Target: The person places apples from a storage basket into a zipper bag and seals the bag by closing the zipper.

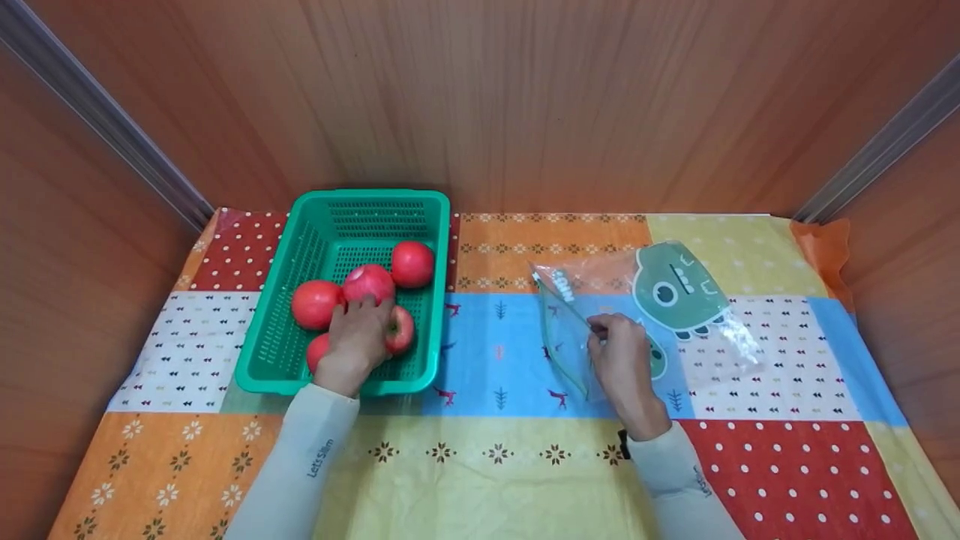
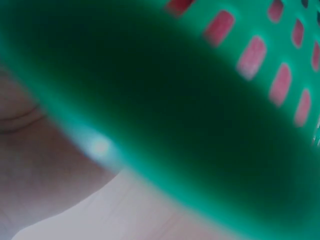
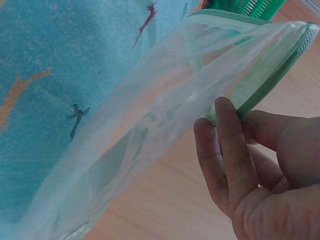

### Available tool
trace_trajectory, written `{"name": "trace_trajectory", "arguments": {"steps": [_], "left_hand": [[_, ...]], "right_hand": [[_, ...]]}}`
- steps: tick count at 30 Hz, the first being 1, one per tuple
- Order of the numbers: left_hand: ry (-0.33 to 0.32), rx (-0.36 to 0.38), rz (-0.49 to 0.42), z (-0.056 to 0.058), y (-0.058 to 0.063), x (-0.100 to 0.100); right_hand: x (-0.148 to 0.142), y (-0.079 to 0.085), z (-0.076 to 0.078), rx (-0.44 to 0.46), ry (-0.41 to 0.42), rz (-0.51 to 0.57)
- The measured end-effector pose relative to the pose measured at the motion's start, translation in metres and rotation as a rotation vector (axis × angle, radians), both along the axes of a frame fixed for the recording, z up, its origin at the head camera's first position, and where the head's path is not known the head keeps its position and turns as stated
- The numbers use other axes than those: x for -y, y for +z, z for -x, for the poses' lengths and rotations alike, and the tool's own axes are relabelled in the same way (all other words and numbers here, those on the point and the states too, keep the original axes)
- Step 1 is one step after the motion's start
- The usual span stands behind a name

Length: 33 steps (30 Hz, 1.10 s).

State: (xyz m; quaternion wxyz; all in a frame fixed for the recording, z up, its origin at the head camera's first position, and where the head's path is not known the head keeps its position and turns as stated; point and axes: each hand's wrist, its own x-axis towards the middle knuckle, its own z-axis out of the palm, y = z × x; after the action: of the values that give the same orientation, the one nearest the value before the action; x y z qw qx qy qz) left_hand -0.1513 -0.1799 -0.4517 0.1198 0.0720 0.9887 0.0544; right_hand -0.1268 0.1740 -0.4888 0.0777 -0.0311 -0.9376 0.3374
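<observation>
My left hand (image 1: 355, 341) reaches over the near rim into a green plastic basket (image 1: 255, 322) and lies on the red apples in it. Its fingertips touch or come close to the apple (image 1: 367, 282) in the middle; another apple (image 1: 402, 330) lies against its right side. Whether the fingers grip one is hidden, and in the left wrist view the basket rim (image 2: 150, 100) blocks most of the picture. My right hand (image 1: 621, 367) pinches the green zip edge of a clear zip bag (image 1: 600, 281) between thumb and fingers. The bag's mouth gapes toward the basket.
More apples lie in the basket, at its left (image 1: 315, 304) and back right (image 1: 412, 262). The bag bears a green cartoon dinosaur print (image 1: 667, 289). A patchwork tablecloth (image 1: 495, 450) covers the table. Wooden panels (image 1: 510, 105) stand at the back and both sides.
</observation>
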Motion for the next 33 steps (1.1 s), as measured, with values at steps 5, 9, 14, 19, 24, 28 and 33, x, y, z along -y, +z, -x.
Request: {"name": "trace_trajectory", "arguments": {"steps": [5, 9, 14, 19, 24, 28, 33], "left_hand": [[-0.003, 0.014, 0.017, 0.0021, -0.0007, -0.0006], [-0.010, 0.026, 0.034, 0.0022, -0.0002, -0.0018], [-0.017, 0.022, 0.062, 0.0014, -0.0003, -0.0014], [-0.024, 0.007, 0.085, 0.0006, -0.0021, 0.0008], [-0.040, 0.012, 0.091, 0.0007, -0.0047, 0.0037], [-0.058, -0.008, 0.083, 0.0008, -0.0069, 0.0042], [-0.079, -0.026, 0.089, 0.0009, -0.0088, 0.0030]], "right_hand": [[0.0001, -0.0009, -0.0004, -0.008, -0.003, 0.010], [0.0006, -0.0023, -0.0006, -0.026, -0.004, 0.022], [0.0016, -0.0028, -0.0003, -0.021, 0.005, 0.011], [0.0017, -0.0029, -0.0003, 0.002, 0.005, 0.001], [0.0014, -0.0032, -0.0005, 0.001, 0.013, -0.008], [0.0012, -0.0036, -0.0002, -0.001, 0.013, -0.004], [0.0008, -0.0040, -0.0003, -0.004, 0.012, 0.012]]}}
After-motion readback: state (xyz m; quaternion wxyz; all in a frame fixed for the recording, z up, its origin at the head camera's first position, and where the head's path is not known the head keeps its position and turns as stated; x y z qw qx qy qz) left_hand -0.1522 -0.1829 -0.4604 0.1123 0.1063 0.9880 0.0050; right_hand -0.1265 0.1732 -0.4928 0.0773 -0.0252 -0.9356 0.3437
